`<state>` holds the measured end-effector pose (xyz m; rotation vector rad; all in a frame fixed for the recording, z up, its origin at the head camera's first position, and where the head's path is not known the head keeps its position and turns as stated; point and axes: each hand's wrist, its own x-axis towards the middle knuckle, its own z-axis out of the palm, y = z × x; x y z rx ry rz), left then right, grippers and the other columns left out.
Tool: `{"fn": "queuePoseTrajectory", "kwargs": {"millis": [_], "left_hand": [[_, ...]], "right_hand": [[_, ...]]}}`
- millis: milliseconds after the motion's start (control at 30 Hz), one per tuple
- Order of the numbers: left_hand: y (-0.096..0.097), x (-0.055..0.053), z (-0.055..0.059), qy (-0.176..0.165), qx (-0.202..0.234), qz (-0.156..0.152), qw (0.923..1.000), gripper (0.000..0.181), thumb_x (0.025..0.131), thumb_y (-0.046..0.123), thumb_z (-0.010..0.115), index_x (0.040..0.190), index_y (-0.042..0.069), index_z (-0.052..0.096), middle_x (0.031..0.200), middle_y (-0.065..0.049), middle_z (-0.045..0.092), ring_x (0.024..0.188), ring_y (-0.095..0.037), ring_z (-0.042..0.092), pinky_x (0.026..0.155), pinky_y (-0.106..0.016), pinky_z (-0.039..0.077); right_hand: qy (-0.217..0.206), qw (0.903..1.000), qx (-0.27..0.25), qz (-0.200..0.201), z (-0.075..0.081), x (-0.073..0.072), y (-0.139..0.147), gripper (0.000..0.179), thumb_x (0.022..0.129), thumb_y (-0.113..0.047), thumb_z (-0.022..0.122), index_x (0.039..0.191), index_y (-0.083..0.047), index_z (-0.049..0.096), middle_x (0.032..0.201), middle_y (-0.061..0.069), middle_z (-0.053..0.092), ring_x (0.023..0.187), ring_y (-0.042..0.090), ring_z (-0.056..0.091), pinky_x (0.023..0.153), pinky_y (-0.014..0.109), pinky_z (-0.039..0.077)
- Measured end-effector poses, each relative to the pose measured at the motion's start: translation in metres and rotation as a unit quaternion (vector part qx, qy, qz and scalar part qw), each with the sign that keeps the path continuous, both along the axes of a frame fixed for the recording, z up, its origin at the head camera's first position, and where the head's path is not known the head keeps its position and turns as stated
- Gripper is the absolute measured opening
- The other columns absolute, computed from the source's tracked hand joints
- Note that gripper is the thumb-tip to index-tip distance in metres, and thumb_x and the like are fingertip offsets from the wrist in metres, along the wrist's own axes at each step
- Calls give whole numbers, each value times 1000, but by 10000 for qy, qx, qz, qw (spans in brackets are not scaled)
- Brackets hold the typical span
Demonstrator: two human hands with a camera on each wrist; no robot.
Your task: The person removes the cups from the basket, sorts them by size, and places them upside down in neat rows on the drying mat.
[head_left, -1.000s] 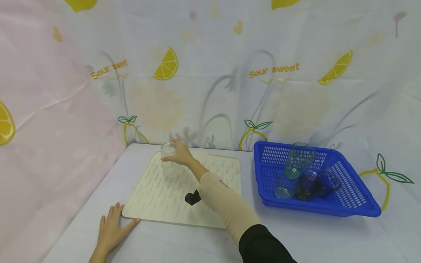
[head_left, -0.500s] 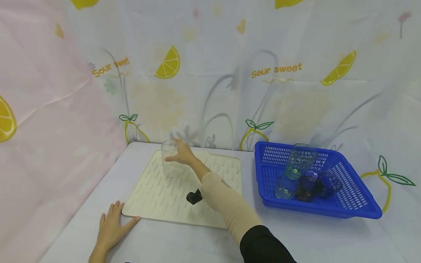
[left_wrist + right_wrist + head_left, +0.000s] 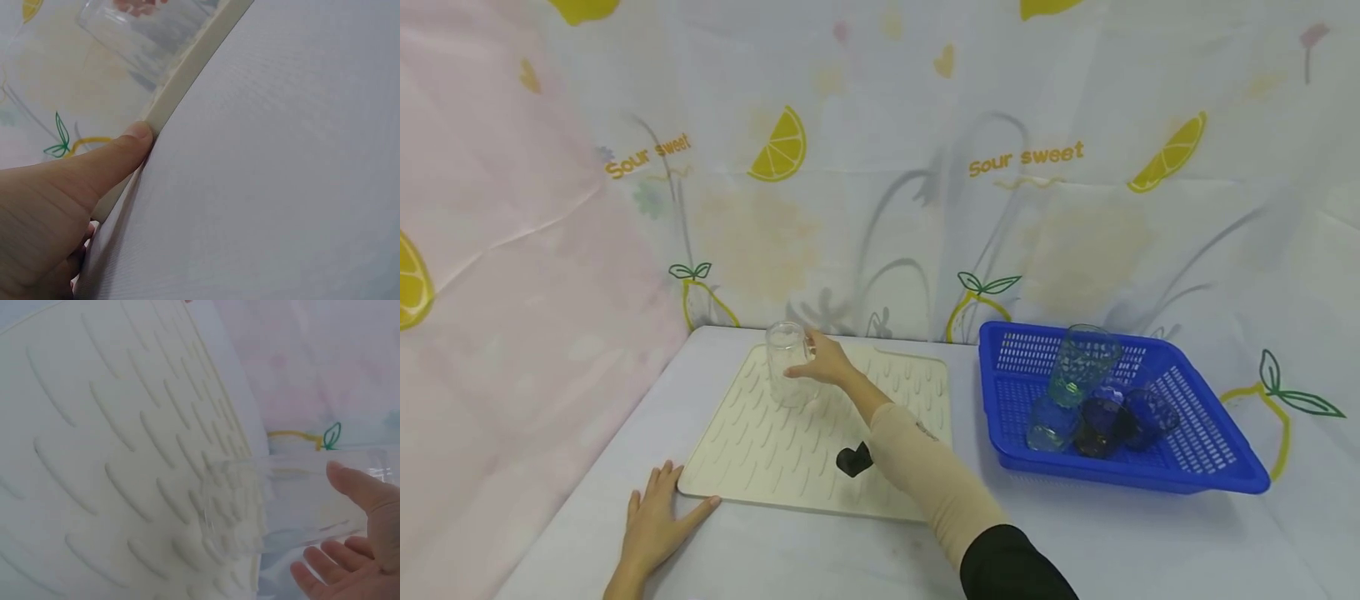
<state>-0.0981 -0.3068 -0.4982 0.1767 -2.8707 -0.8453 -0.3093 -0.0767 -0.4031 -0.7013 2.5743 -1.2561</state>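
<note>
A tall clear glass [image 3: 786, 371] stands upright on the far left part of the cream ridged mat [image 3: 760, 475]. What looks like a handle curves from its right side. Beside it, my right hand [image 3: 826, 362] has its fingers spread loosely, the thumb overlapping the glass in the head view. From the right wrist, the thumb [image 3: 350, 481] lies over the glass [image 3: 294, 500] while the other fingers are apart below it. My left hand [image 3: 655, 521] lies flat at the mat's near left corner, its thumb [image 3: 128, 147] touching the near edge.
To the right of the mat stands a blue perforated basket [image 3: 1112, 477]. It holds several glasses, among them a greenish tumbler [image 3: 1082, 362] leaning on top and a dark one [image 3: 1099, 429]. A lemon-print cloth [image 3: 880, 208] hangs behind the white table [image 3: 880, 554].
My right hand has loosened around the glass and drawn back slightly to the right, leaving more of the glass uncovered. My left hand keeps its place at the mat's corner.
</note>
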Motion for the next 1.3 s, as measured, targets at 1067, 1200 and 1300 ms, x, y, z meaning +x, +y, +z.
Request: {"fn": "queuePoseTrajectory", "kwargs": {"millis": [1067, 1200, 1300], "left_hand": [[0, 0, -3, 221, -55, 14, 9997, 86, 80, 40, 70, 129, -21, 33, 136, -47, 21, 129, -59, 14, 104, -72, -1], [1, -1, -1, 81, -67, 16, 9999, 87, 80, 41, 70, 130, -20, 32, 137, -46, 19, 130, -59, 13, 104, -72, -2], [1, -1, 0, 19, -75, 11, 10000, 88, 80, 41, 70, 131, -21, 32, 138, -46, 18, 131, -58, 12, 104, -71, -2]], "right_hand": [[92, 9993, -292, 235, 30, 10, 83, 79, 83, -22, 73, 144, 1, 29, 146, 19, 38, 130, 34, 42, 103, 43, 43], [144, 9993, -277, 197, 32, 10, 92, 79, 83, -23, 73, 144, 1, 30, 144, 19, 40, 129, 33, 43, 103, 42, 43], [175, 9992, -329, 150, 34, 11, 99, 79, 83, -21, 74, 144, 2, 30, 144, 20, 40, 129, 34, 43, 103, 41, 42]]}}
